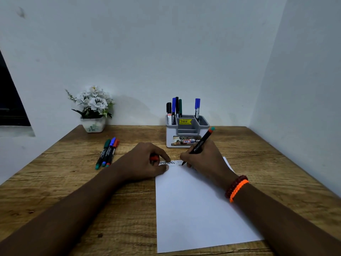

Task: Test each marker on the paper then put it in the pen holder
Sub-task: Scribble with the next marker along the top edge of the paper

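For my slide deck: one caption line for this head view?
Right hand tests a marker on paper; left hand holds its cap.

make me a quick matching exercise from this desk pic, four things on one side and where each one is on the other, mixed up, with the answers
Things:
1. black marker
2. three loose markers
3. flower pot
4. red cap

Places:
A. lying side by side on the table left of the paper
B. held in the left hand
C. back left of the table, by the wall
D. gripped in the right hand, tip on the paper

Pairs: 1-D, 2-A, 3-C, 4-B
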Available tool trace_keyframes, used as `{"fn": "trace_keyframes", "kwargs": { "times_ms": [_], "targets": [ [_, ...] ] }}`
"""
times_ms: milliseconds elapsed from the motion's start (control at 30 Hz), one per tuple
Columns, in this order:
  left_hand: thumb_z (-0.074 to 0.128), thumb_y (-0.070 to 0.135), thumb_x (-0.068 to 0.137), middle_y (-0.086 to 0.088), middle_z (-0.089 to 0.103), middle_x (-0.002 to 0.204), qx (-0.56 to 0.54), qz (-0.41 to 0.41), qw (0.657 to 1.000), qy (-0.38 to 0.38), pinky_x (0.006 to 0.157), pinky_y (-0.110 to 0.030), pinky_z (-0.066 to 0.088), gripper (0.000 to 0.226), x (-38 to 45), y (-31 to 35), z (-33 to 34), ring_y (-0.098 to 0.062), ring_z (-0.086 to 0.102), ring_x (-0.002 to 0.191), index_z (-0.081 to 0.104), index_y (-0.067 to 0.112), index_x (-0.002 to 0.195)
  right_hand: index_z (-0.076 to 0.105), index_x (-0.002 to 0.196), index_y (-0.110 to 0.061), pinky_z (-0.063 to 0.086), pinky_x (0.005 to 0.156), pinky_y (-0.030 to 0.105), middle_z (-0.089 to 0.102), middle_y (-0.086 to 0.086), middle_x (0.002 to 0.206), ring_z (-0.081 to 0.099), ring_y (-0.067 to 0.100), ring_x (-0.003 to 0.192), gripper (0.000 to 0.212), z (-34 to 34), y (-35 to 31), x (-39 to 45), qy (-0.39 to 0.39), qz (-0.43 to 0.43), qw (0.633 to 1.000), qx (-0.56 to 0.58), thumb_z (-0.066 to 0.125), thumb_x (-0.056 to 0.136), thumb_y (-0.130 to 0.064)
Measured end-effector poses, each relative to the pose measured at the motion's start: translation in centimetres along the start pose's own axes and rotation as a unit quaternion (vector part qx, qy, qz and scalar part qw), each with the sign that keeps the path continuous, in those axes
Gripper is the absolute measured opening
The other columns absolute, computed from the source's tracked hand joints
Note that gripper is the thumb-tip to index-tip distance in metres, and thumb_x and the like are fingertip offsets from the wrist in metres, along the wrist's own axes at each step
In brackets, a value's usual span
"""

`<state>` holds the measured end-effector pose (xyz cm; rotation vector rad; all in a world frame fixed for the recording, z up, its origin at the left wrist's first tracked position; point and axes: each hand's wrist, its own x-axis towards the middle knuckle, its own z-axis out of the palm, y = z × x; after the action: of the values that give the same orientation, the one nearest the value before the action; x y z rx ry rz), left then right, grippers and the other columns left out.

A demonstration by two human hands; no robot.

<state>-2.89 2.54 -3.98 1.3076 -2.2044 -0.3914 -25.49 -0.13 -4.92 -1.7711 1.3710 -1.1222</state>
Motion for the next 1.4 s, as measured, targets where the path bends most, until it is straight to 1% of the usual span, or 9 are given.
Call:
{"fn": "trace_keyframes", "kwargs": {
  "times_ms": [133,367,567,800,900,1000,1167,1300,1400],
  "targets": [
    [0.078,0.030,0.086,0.012,0.059,0.060,-0.002,-0.002,1.000,0.000,0.054,-0.013,0.037,0.018,0.03,-0.05,0.04,-0.003,0.054,0.056,0.079,0.032,0.104,0.067,0.067,-0.015,0.053,0.060,0.034,0.073,0.003,0.060,0.064,0.011,0.051,0.016,0.03,-0.05,0.00,0.007,0.010,1.000,0.008,0.081,0.073,-0.021],
    [0.078,0.030,0.085,0.014,0.058,0.057,-0.005,-0.004,1.000,0.001,0.054,-0.013,0.036,0.018,0.07,-0.17,0.06,-0.003,0.053,0.054,0.079,0.031,0.103,0.063,0.058,-0.017,0.055,0.061,0.037,0.070,0.004,0.056,0.062,0.013,0.050,0.025,-0.07,0.04,0.00,0.014,0.000,1.000,0.003,0.082,0.074,-0.017],
    [0.078,0.030,0.085,0.014,0.059,0.059,0.000,-0.005,1.000,-0.001,0.054,-0.012,0.037,0.019,0.09,-0.12,0.02,-0.003,0.054,0.056,0.079,0.032,0.104,0.066,0.067,-0.015,0.052,0.060,0.035,0.071,0.003,0.058,0.063,0.012,0.050,0.019,-0.17,0.16,0.01,0.016,0.009,1.000,0.018,0.082,0.071,-0.024],
    [0.077,0.030,0.086,0.014,0.060,0.060,-0.001,-0.004,1.000,-0.007,0.054,-0.014,0.038,0.019,0.12,-0.13,-0.02,-0.003,0.054,0.056,0.079,0.032,0.105,0.065,0.061,-0.017,0.050,0.059,0.033,0.071,0.003,0.057,0.059,0.009,0.046,0.025,-0.31,0.24,0.09,0.018,0.006,1.000,0.003,0.084,0.077,-0.017],
    [0.077,0.029,0.087,0.019,0.060,0.059,0.001,-0.008,1.000,-0.009,0.054,-0.013,0.039,0.019,0.11,-0.10,0.05,-0.003,0.054,0.056,0.079,0.032,0.105,0.068,0.066,-0.014,0.053,0.060,0.035,0.073,0.004,0.061,0.062,0.012,0.051,0.020,-0.30,0.41,0.24,0.027,0.014,1.000,0.004,0.084,0.074,-0.022],
    [0.076,0.028,0.087,0.021,0.060,0.060,0.001,-0.010,1.000,-0.009,0.054,-0.014,0.038,0.019,0.16,-0.14,0.09,-0.002,0.054,0.056,0.079,0.032,0.105,0.068,0.071,-0.010,0.055,0.060,0.035,0.073,0.004,0.062,0.062,0.014,0.053,0.025,-0.30,0.28,0.25,0.027,0.018,0.999,0.001,0.081,0.066,-0.032],
    [0.076,0.028,0.087,0.023,0.060,0.060,0.005,-0.005,1.000,-0.007,0.054,-0.012,0.037,0.018,0.06,-0.14,0.05,-0.002,0.054,0.056,0.079,0.032,0.104,0.068,0.070,-0.010,0.056,0.061,0.038,0.073,0.006,0.062,0.063,0.015,0.054,0.020,-0.40,0.43,0.23,0.025,0.012,1.000,-0.013,0.082,0.073,-0.025],
    [0.076,0.027,0.086,0.016,0.059,0.057,-0.002,-0.004,1.000,-0.001,0.053,-0.012,0.036,0.018,-0.04,-0.15,0.10,-0.004,0.053,0.055,0.079,0.032,0.103,0.069,0.072,-0.012,0.053,0.060,0.034,0.074,0.004,0.063,0.065,0.014,0.057,0.018,-0.37,0.62,0.36,0.036,0.015,0.999,-0.011,0.082,0.074,-0.023],
    [0.075,0.028,0.086,0.017,0.059,0.058,0.001,-0.006,1.000,-0.004,0.053,-0.013,0.036,0.018,-0.05,-0.12,0.03,-0.004,0.053,0.055,0.078,0.033,0.103,0.069,0.070,-0.011,0.053,0.061,0.033,0.073,0.002,0.059,0.064,0.010,0.053,0.018,-0.40,0.57,0.40,0.032,0.011,0.999,-0.017,0.082,0.075,-0.022]
  ]
}}
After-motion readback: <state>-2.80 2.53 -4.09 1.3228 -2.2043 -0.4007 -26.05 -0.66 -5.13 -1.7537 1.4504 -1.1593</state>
